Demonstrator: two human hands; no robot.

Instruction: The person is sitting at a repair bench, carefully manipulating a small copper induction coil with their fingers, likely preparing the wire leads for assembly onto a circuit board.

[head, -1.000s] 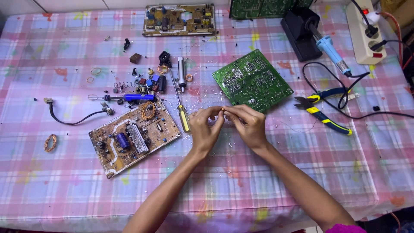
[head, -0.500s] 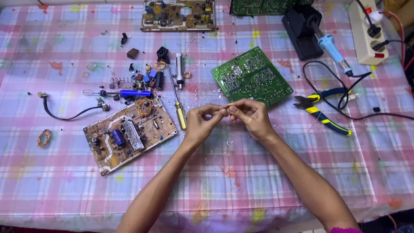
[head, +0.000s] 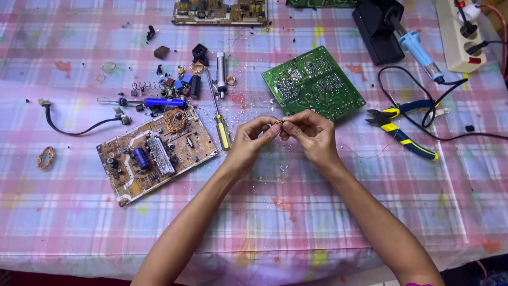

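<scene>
My left hand point(head: 251, 140) and my right hand point(head: 312, 132) meet above the middle of the table, fingertips pinched together on a tiny copper-coloured part point(head: 278, 122). Which way the part points is too small to tell. A green circuit board point(head: 313, 83) lies just beyond my right hand. A brown circuit board point(head: 157, 152) with a copper coil lies left of my left hand. A yellow-handled screwdriver point(head: 222, 127) rests between the brown board and my left hand.
Blue-and-yellow pliers point(head: 403, 127) lie right of my hands. A soldering iron point(head: 418, 53) in a black stand, a power strip point(head: 457, 34) and black cables sit at the back right. Loose components point(head: 174, 85), a blue-handled tool point(head: 159, 102) and a wire point(head: 79, 127) lie at the left.
Both hands stay together on the small part, fingers shifting slightly. The view has moved a little toward the table.
</scene>
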